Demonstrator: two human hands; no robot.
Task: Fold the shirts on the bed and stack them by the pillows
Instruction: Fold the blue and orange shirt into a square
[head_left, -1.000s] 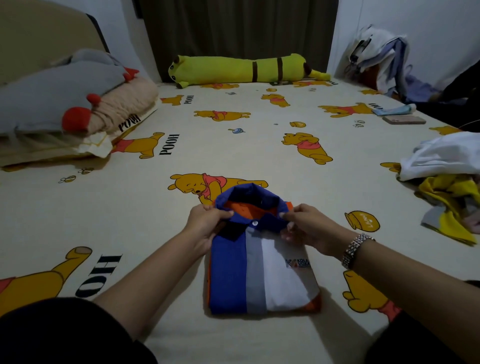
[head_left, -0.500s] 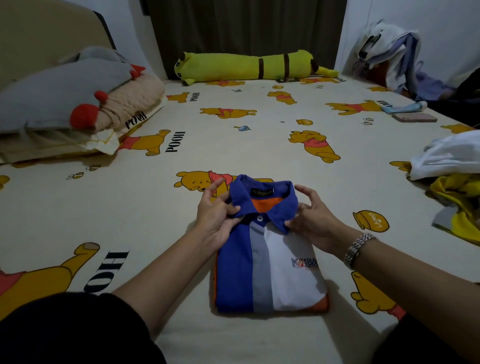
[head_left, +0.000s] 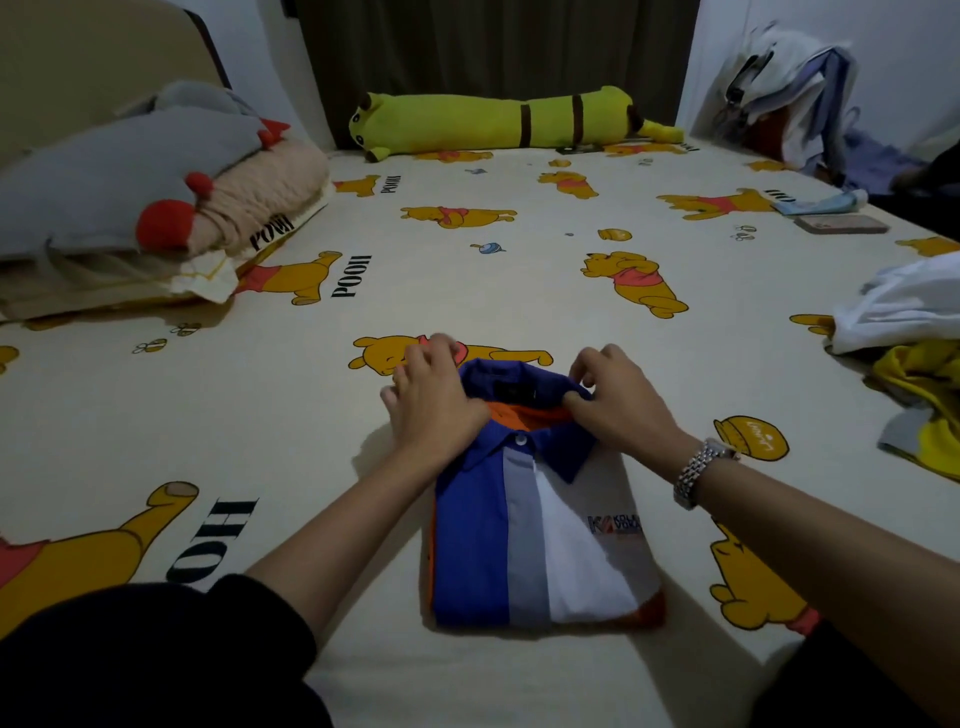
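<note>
A folded blue, grey and white collared shirt (head_left: 540, 540) with orange trim lies on the bed sheet (head_left: 260, 415) right in front of me, collar pointing away. My left hand (head_left: 431, 400) lies palm down on the shirt's left shoulder and collar wing, fingers spread and reaching past its edge. My right hand (head_left: 618, 400) pinches the collar's right side between thumb and curled fingers. The pillows (head_left: 130, 176), a grey plush on a beige one, are stacked at the far left. Unfolded white (head_left: 909, 306) and yellow (head_left: 924, 384) shirts are heaped at the right edge.
A long yellow plush bolster (head_left: 493, 122) lies along the far edge by the dark curtain. A phone (head_left: 841, 224) and a folded blue cloth (head_left: 821, 205) sit at the far right. Clothes and bags (head_left: 795, 93) are piled in the right corner.
Both hands slid up from the collar's front to its sides and back. The left hand went from pinching the collar to lying flat over the shoulder. The collar now stands more rounded.
</note>
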